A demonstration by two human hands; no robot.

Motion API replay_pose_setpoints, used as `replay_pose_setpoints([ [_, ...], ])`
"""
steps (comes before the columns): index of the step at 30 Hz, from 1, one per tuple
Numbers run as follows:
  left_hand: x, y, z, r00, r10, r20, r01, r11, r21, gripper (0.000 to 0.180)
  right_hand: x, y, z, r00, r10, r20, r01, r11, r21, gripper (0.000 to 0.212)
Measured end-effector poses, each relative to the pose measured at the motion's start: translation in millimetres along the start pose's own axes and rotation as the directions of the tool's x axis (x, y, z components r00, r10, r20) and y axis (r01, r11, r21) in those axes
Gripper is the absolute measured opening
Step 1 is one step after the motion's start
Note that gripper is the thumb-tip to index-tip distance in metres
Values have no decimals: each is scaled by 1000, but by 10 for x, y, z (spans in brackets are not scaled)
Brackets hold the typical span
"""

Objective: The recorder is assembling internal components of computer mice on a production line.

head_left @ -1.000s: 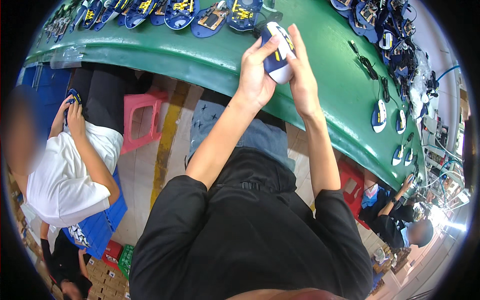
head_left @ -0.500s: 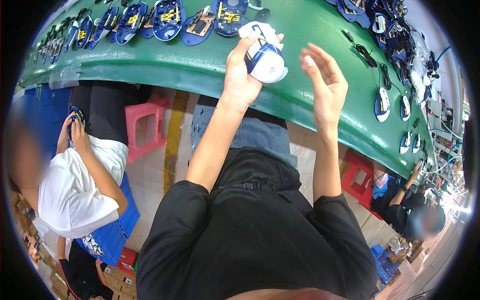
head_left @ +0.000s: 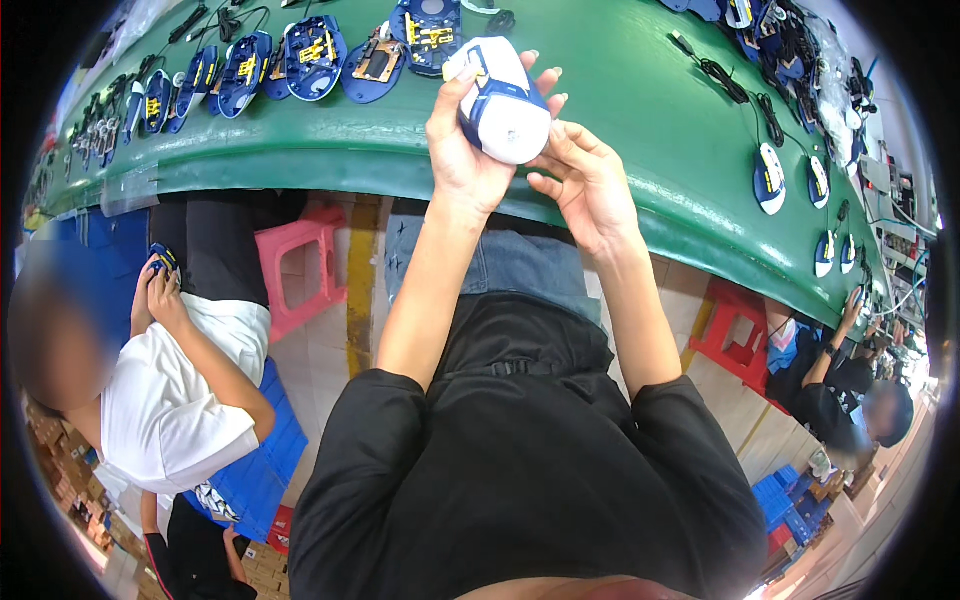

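Observation:
Above the edge of the green table, a white and dark blue computer mouse (head_left: 512,130) is gripped in my left hand (head_left: 468,168). The thumb lies along its left side, and the other fingertips show past its far right side. My right hand (head_left: 597,195) has come in from the right with its fingers bent, and its fingertips are against the mouse's lower right edge. The mouse's underside is hidden. Beyond it on the table lies an open blue mouse shell (head_left: 430,38) with yellow parts inside.
Several open mouse shells (head_left: 313,55) line the green table's (head_left: 620,70) far left. At right are finished-looking mice (head_left: 769,180), coiled black cables (head_left: 722,80) and a heap of parts (head_left: 790,55). A co-worker (head_left: 180,390) sits left near a pink stool (head_left: 300,270); another (head_left: 845,400) works far right.
My right hand has moved left from open air to the mouse's edge, its fingers bending. The mouse in my left hand has shifted slightly left. The whole view has also shifted somewhat.

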State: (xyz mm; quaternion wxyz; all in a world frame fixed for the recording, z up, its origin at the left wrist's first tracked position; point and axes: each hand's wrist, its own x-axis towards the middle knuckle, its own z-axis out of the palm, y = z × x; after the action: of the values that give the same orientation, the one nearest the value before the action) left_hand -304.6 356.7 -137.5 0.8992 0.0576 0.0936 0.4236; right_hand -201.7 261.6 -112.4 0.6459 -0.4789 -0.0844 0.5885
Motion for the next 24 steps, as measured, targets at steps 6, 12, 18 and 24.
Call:
replay_pose_setpoints([
  [6, 1, -69, 87, 1000, 20, 23, -22, 994, 106, 64, -49, 108, 4, 988, -106, -112, 117, 988, 105, 20],
  [12, 17, -46, -28, 973, -125, 192, 171, 954, -246, 65, -299, 73, 233, 953, -268, -139, 257, 962, -92, 24],
  [18, -13, -130, 37, 950, -168, 263, 261, 890, -374, 67, -423, 63, 315, 899, -423, -108, 389, 889, -243, 26],
  [24, -36, -149, 112, 949, -111, 294, 192, 946, -261, 69, -438, -8, 368, 923, -337, -184, 326, 941, -86, 24],
])
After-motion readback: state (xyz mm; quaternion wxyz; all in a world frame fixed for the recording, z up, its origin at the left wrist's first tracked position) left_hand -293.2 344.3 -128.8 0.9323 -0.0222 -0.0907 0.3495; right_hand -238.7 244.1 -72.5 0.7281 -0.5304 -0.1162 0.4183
